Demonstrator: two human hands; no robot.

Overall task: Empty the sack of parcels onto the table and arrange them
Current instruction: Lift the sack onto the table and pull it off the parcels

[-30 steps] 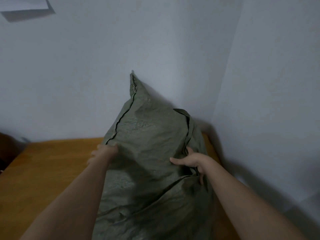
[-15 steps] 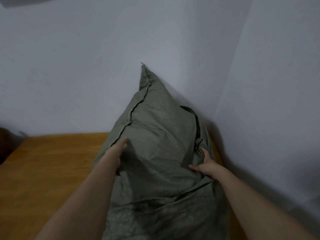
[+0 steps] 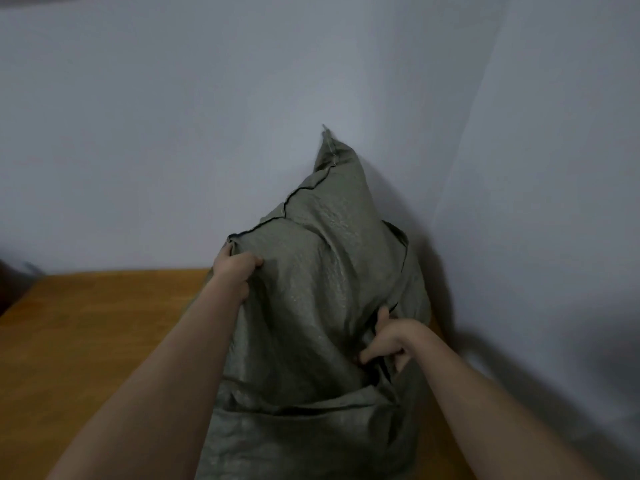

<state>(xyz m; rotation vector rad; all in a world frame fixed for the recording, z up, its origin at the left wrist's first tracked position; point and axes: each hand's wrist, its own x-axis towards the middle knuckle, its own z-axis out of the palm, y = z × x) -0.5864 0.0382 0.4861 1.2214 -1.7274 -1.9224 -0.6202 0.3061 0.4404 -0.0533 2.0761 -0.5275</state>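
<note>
A grey-green woven sack [image 3: 325, 271] stands on end on the wooden table [image 3: 104, 327], its sewn end pointing up towards the wall corner. My left hand [image 3: 233, 271] is shut on the sack's upper left corner, by the stitched seam. My right hand [image 3: 391, 339] clutches a fold of the cloth on the sack's right side, lower down. No parcels show; whatever is inside is hidden by the cloth. The sack's lower end runs out of view at the bottom.
White walls meet in a corner [image 3: 460, 188] right behind the sack. The table's bare wood stretches to the left. A dark object [image 3: 10, 285] sits past the table's far left edge.
My left hand has climbed to the sack's upper left corner and closed on it. My right hand has closed on a fold. The sack's top has shifted right in view, towards the corner.
</note>
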